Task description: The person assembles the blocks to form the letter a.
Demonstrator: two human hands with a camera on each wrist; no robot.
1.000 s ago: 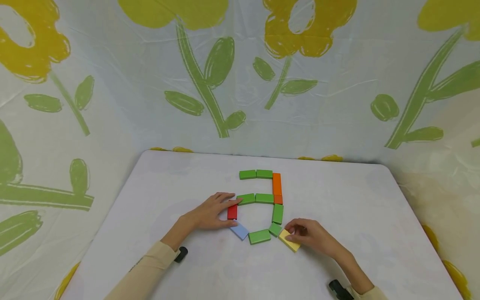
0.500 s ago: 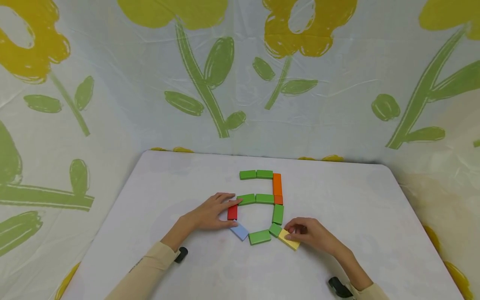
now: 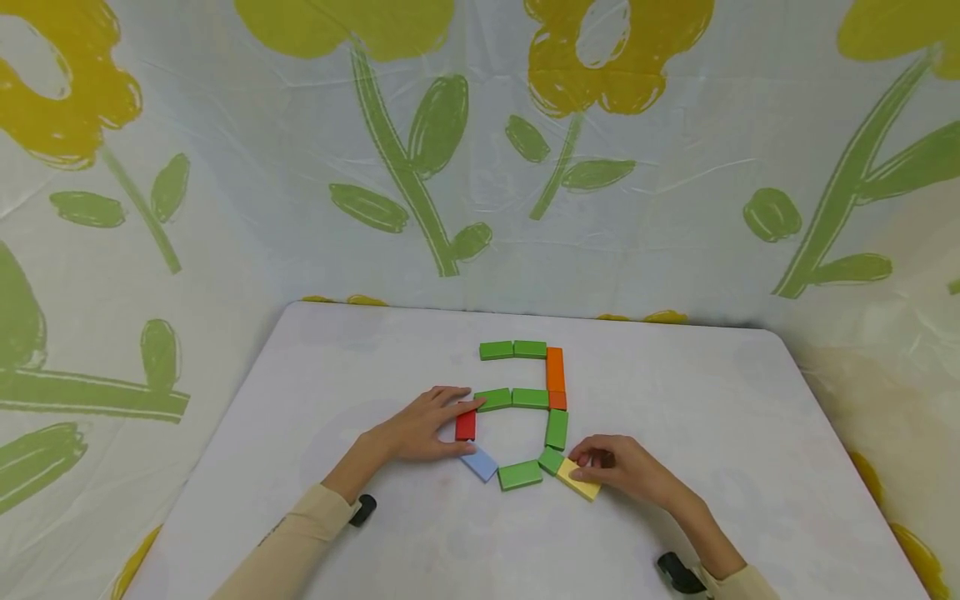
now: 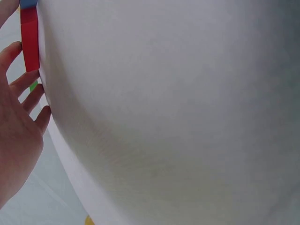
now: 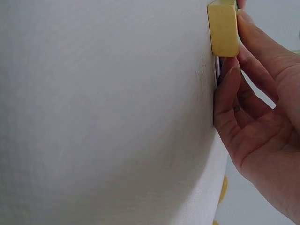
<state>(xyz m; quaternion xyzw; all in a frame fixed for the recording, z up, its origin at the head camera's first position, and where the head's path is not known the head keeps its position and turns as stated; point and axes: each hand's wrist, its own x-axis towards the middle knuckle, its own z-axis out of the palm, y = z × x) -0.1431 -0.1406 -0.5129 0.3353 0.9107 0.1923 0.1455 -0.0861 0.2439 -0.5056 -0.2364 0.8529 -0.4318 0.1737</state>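
My left hand (image 3: 422,427) lies with its fingers spread at the left of an outline of coloured blocks. A fingertip touches the corner where the red block (image 3: 466,426) meets a green block (image 3: 492,400), and the thumb tip is at the top of the blue block (image 3: 480,463). In the left wrist view the fingers reach along the red block (image 4: 30,44). At the lower right, my right hand (image 3: 622,468) pinches the yellow block (image 3: 583,483) between thumb and fingers. That yellow block (image 5: 223,30) touches the small green block (image 3: 551,460) at its upper end.
Several green blocks and an orange block (image 3: 555,369) make up the other sides of the outline. One green block (image 3: 520,476) lies at the bottom, between blue and yellow. All lie on a white table (image 3: 360,350) with flower-printed cloth (image 3: 645,225) around it.
The yellow block and my right hand have shifted slightly up and left, bringing it up against the small green block. My left hand stays in place.
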